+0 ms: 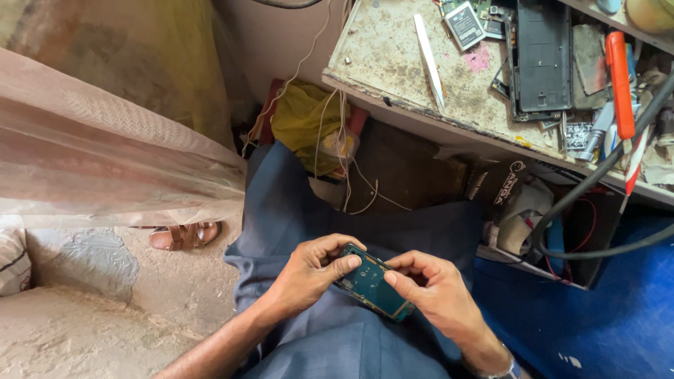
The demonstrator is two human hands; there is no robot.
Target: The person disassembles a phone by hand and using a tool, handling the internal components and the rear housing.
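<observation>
A green circuit board [371,283] is held over the lap between both hands, above blue-grey trousers [337,337]. The left hand [309,274] is clenched on its left end, thumb pressed on top; the right hand [432,288] is closed on its right edge. Beyond, on the worn surface [393,63], white tweezers [429,60], a dark phone frame [542,56] and an orange-handled tool [619,81] are laid.

Soft daylight, sharp, edges warped

At lower centre, the left hand [309,270] and right hand [428,288] grip a green circuit board [372,286]; the cluttered tabletop [393,63] sits upper right.
</observation>
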